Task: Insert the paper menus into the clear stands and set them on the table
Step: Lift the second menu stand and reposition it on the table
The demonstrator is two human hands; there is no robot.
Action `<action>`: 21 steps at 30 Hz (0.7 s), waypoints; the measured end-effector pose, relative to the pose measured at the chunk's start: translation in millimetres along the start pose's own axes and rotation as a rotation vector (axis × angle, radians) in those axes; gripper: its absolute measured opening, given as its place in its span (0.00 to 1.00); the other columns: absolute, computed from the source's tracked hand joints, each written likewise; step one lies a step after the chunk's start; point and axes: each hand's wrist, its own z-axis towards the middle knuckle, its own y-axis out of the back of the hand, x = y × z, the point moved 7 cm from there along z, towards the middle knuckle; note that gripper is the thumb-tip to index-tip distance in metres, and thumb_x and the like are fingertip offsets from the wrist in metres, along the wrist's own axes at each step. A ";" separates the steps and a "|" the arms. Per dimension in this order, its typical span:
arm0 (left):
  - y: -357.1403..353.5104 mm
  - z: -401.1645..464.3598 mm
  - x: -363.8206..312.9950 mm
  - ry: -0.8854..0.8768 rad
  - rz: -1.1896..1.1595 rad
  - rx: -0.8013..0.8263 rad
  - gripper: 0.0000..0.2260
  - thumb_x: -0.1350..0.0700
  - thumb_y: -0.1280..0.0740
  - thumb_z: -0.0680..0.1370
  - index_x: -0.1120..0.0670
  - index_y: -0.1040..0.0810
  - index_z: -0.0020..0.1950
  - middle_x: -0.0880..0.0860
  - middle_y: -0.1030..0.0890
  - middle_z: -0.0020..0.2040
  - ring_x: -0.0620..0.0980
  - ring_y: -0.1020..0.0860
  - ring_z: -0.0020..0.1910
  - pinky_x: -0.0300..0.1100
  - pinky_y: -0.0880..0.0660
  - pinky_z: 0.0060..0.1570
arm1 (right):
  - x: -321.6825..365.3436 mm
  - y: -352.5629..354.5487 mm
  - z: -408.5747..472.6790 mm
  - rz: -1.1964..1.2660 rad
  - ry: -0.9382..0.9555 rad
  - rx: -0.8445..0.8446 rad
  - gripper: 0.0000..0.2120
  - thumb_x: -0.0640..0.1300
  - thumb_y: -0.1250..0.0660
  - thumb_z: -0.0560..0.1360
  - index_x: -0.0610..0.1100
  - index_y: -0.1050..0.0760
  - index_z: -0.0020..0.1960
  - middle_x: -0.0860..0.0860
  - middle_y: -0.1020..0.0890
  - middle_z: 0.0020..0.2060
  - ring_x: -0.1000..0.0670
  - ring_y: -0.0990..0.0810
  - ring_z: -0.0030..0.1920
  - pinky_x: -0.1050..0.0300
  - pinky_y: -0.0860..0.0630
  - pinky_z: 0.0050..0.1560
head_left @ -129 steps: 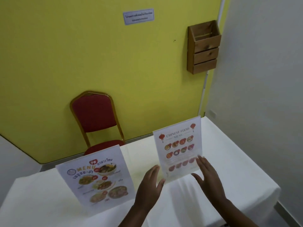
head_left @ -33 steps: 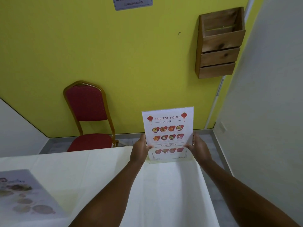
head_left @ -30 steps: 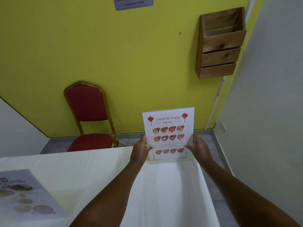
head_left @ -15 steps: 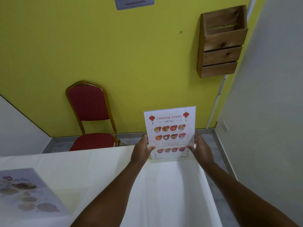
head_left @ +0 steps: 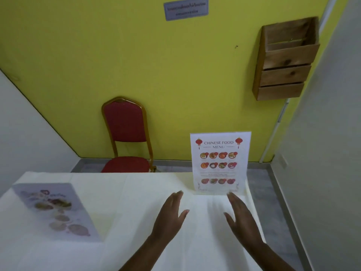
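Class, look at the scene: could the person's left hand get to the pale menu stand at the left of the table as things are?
Probably yes. The left hand is open and empty, and only bare white tablecloth lies between it and the pale menu stand.

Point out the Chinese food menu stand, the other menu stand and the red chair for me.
Chinese food menu stand (head_left: 219, 163): head view, middle of the printed sheet.
Other menu stand (head_left: 55, 210): head view, middle of its front face.
Red chair (head_left: 125, 124): head view, centre of the backrest.

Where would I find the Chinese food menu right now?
The Chinese food menu stands upright at the table's far right edge, just beyond both open hands.
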 end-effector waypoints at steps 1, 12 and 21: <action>2.4 -14.9 6.6 -0.007 0.007 -0.014 0.28 0.42 0.40 0.79 0.48 0.44 0.76 0.45 0.40 0.76 0.43 0.43 0.75 0.32 0.48 0.70 | 11.6 -5.0 -7.1 -0.002 0.042 0.023 0.33 0.44 0.26 0.70 0.45 0.36 0.71 0.47 0.28 0.68 0.48 0.28 0.67 0.55 0.33 0.64; 75.1 -159.0 133.0 0.030 0.064 -0.235 0.26 0.38 0.44 0.77 0.49 0.33 0.72 0.44 0.28 0.69 0.41 0.37 0.71 0.34 0.42 0.69 | 172.7 -82.7 -73.2 0.060 0.363 0.151 0.33 0.48 0.29 0.72 0.52 0.38 0.73 0.57 0.37 0.73 0.57 0.41 0.73 0.61 0.37 0.67; 160.1 -211.3 256.7 0.051 0.112 -0.245 0.24 0.44 0.35 0.76 0.52 0.30 0.69 0.49 0.25 0.67 0.47 0.30 0.68 0.38 0.34 0.65 | 326.0 -169.4 -115.8 0.047 0.420 0.174 0.31 0.48 0.29 0.72 0.52 0.36 0.72 0.57 0.34 0.71 0.55 0.37 0.72 0.59 0.37 0.67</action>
